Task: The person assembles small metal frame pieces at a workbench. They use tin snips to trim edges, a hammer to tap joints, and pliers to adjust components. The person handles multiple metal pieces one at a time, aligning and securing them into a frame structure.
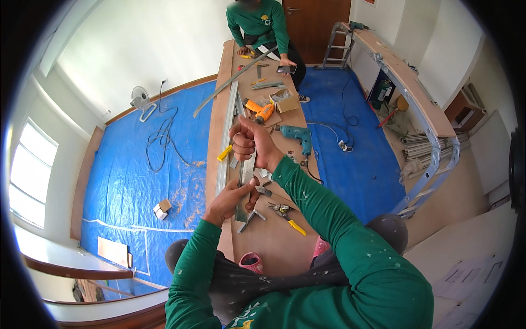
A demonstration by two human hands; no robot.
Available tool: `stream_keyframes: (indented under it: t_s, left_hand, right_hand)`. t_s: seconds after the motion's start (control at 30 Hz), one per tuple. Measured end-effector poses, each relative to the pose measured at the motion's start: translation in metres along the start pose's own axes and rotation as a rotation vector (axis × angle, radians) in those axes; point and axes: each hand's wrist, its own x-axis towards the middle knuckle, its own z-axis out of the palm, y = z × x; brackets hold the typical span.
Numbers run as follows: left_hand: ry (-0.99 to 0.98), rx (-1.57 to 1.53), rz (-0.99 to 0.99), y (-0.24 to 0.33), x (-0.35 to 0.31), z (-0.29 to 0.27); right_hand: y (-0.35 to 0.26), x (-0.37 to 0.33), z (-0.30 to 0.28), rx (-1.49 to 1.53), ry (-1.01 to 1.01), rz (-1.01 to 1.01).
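Over a long wooden board, both my hands are closed on a short piece of metal channel. My right hand wraps its upper part in a fist, thumb uppermost. Lower down, my left hand grips the same piece near its bottom end. Long metal channels lie just left of it, with a yellow-handled tool across them. Right of my hands are a teal power drill, a hammer and yellow-handled snips. A small metal bracket lies below my left hand.
An orange power tool and a cardboard box sit farther along. A co-worker holds a phone at the far end. Blue sheeting covers the floor, with cables and a fan. A ladder bench stands right.
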Motion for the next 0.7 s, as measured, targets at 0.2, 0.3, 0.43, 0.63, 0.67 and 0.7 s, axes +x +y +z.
stream_keyframes:
  t_s: [0.2,0.3,0.43,0.63,0.67,0.7]
  left_hand:
    - [0.107,0.109,0.009,-0.004,0.005,-0.004]
    - [0.103,0.099,0.024,-0.004,0.006,-0.001]
    - [0.085,0.117,0.033,-0.004,0.005,-0.001]
    - [-0.019,0.028,0.091,0.008,0.002,-0.009]
    - [-0.047,-0.024,0.097,0.007,0.002,-0.012]
    - [-0.070,-0.092,0.088,0.000,-0.003,-0.010]
  right_hand:
    - [0.001,0.003,-0.003,-0.043,-0.002,-0.009]
    - [-0.002,0.001,-0.001,-0.088,0.015,0.006]
    - [-0.006,0.001,0.004,-0.096,0.018,-0.010]
    - [-0.011,0.000,0.003,0.213,-0.198,-0.013]
    - [-0.009,-0.001,0.014,0.238,-0.173,-0.028]
    - [-0.002,-0.008,0.026,0.274,-0.133,-0.033]
